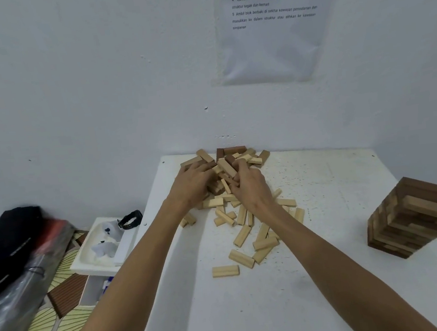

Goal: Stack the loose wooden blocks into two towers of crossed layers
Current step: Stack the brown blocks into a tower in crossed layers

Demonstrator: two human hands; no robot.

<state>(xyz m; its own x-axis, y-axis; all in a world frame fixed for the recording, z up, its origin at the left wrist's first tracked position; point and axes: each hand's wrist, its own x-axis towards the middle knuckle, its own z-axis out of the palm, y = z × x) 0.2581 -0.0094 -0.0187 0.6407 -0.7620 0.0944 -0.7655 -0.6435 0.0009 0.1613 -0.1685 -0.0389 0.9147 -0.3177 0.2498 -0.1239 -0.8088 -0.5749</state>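
Head view: table [254, 310] bears a tower [413, 219] at far right and the pile [244, 216] dead ahead (long axes every way), where left hand [195, 184] and right hand [252, 186], equally near, both curl round blocks [227, 167] at its far end.

The block pile [244, 216] lies on the desk [334, 301], reaching back to the desk's rear edge at the wall. Both hands are on the pile's rear half, the left hand [192, 184] beside the right hand [252, 186]. Right of the pile, well apart, stands a block tower [413, 220]. Left of the pile, off the desk, sits a tray [87, 262] with a wristband [130, 220] on its rear rim.
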